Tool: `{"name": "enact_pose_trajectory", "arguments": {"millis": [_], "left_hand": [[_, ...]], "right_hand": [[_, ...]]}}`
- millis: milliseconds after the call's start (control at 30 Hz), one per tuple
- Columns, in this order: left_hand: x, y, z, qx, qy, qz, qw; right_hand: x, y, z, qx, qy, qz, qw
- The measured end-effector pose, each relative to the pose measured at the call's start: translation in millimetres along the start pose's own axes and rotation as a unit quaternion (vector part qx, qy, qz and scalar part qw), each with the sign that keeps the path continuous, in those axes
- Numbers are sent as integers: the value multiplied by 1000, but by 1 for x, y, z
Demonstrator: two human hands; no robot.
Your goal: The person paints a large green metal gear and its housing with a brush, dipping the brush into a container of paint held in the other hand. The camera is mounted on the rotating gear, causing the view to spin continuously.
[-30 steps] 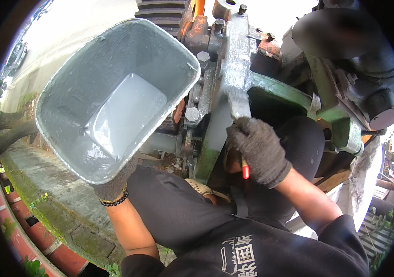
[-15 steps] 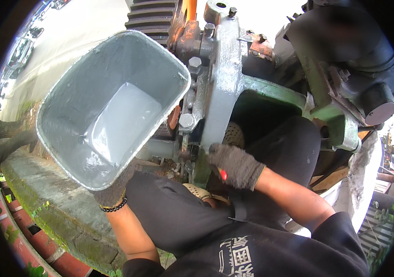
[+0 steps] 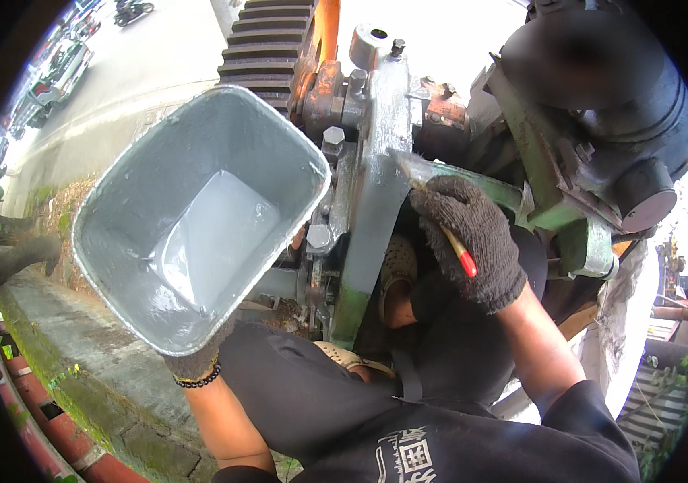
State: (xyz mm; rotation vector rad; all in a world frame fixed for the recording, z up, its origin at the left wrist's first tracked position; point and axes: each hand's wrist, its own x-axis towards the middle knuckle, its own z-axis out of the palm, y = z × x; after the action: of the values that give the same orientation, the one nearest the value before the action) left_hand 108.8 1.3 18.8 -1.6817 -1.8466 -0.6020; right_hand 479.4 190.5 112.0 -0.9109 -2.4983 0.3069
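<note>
My gloved left hand (image 3: 199, 354) grips the near lower edge of a square-mouthed bucket (image 3: 122, 278); most of its fingers are hidden behind the wall. Grey paint (image 3: 219, 233) lies in the tilted bucket's bottom and coats its sides. In my gloved right hand (image 3: 473, 233) is a paintbrush (image 3: 463, 254) with a red-tipped wooden handle. Its bristles meet the upright arm of a machine frame (image 3: 384, 137), beside where a green crossbar (image 3: 485, 187) branches off. Wet grey covers most of that upright, while its lower end is still green.
Beyond the bucket stands a large toothed gear (image 3: 267, 48). Bolts (image 3: 321, 236) project along the frame's left side. A dark motor (image 3: 642, 137) sits at right. My bent knees flank the frame's foot. To the left runs a mossy concrete ledge (image 3: 94, 338).
My right hand has moved up and right from the lower upright, bringing the brush to the crossbar junction. The bucket sits slightly lower in view, still in my left hand.
</note>
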Motion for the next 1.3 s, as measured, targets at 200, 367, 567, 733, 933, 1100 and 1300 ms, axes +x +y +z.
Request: {"name": "enact_pose_trajectory", "arguments": {"millis": [200,367,567,733,933,1100,1300], "left_hand": [[8,1,-8,-2,-39,-6,999],[21,10,-7,-50,38,8,998],[-54,-31,33,259,-46,130,956],[-49,-20,29,68,-39,-29,997],[-39,-16,23,-201,-22,-309,929],[-5,9,30,-360,37,-358,861],[13,21,39,-309,20,-346,886]], "right_hand": [[1,2,10,64,118,29,991],[22,33,5,39,192,150,969],[13,15,18,56,200,-38,977],[-20,6,33,110,148,30,982],[-6,3,36,113,175,22,978],[-5,13,32,95,156,22,983],[32,-18,-71,6,-68,22,997]]}}
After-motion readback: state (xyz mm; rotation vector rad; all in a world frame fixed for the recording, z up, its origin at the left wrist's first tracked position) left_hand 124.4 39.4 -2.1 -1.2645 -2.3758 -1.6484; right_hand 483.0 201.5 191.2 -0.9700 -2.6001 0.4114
